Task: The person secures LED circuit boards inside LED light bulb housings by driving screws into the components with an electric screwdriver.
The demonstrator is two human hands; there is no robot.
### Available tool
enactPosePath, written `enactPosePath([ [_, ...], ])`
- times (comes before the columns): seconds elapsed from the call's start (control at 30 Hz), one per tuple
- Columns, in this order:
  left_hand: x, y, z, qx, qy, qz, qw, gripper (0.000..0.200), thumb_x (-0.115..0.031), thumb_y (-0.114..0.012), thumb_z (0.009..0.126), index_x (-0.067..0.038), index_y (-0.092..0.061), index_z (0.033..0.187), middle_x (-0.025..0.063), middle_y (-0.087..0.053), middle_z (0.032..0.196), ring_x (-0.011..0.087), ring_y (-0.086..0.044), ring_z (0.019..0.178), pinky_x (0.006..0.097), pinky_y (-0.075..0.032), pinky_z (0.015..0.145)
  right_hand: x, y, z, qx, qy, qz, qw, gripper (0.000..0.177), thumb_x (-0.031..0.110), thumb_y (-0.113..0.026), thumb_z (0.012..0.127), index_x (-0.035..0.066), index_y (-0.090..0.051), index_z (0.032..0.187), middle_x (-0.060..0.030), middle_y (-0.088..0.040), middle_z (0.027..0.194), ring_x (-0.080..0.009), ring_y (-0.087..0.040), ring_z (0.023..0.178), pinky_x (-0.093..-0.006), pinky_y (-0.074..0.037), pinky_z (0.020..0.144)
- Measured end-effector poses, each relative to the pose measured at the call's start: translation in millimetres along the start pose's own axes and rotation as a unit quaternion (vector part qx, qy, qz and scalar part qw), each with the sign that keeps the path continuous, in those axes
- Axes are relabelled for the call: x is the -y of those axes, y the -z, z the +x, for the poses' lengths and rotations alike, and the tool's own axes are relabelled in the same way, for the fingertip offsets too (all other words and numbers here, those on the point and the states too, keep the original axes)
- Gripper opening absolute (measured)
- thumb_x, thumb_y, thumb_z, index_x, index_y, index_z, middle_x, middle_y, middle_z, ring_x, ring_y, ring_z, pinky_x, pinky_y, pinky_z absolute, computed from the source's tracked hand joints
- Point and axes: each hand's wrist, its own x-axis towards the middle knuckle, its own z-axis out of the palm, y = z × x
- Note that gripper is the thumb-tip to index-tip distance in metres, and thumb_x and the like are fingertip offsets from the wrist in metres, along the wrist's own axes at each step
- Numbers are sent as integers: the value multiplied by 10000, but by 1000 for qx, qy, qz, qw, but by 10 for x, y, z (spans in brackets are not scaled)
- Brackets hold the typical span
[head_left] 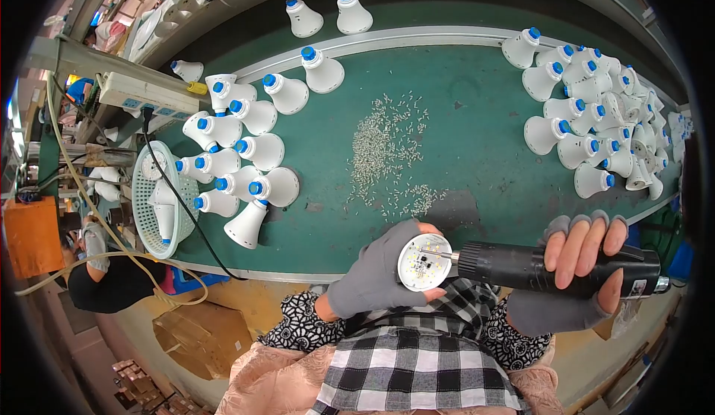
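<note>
My left hand [380, 273], in a grey fingerless glove, grips a white bulb housing [424, 262] with its round LED board facing up. My right hand [577, 255], also gloved, is wrapped around a black electric screwdriver [536, 266] held level. Its bit tip touches the LED board from the right. Both hands are at the near edge of the green work surface [477, 154], just above my checked clothing.
Small white screws [391, 154] lie scattered mid-table. Clusters of white bulb housings with blue caps lie at left [242, 162] and right [588, 124]. A pale basket [160, 199] with housings hangs at the left edge, a black cable [179, 199] across it. Power strip [141, 94] far left.
</note>
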Motion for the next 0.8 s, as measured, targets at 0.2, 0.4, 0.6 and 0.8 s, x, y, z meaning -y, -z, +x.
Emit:
enactPosePath([
  [0.2, -16, -21, -17, 0, -5, 11, 1000, 648, -305, -843, 657, -106, -523, 1185, 63, -589, 1122, 248, -601, 1048, 353, -475, 902, 22, -7, -51, 21, -27, -45, 998, 409, 276, -751, 799, 120, -397, 933, -28, -506, 694, -152, -543, 544, -311, -477, 569],
  [0.4, -22, -33, -11, 9, -9, 19, 1000, 653, -311, -837, 657, -107, -519, 1190, 70, -583, 1116, 263, -593, 1050, 364, -473, 897, 11, -9, -61, 35, -25, -49, 998, 401, 257, -734, 811, 117, -394, 970, -42, -505, 703, -163, -536, 545, -322, -488, 578],
  [0.6, -15, -40, -12, 12, -6, 24, 1000, 656, -316, -830, 660, -104, -517, 1196, 75, -577, 1114, 278, -579, 1060, 378, -468, 899, -12, 12, -43, 50, -28, -25, 998, 371, 222, -705, 823, 103, -390, 978, -64, -508, 719, -179, -535, 548, -345, -496, 589],
  [0.8, -14, -36, -3, 19, -3, 24, 1000, 655, -316, -824, 664, -99, -515, 1200, 84, -575, 1117, 283, -577, 1064, 380, -466, 904, -77, -53, -7, 75, -6, -34, 997, 287, 193, -625, 836, 99, -369, 922, -22, -422, 656, -133, -485, 525, -284, -449, 561],
])
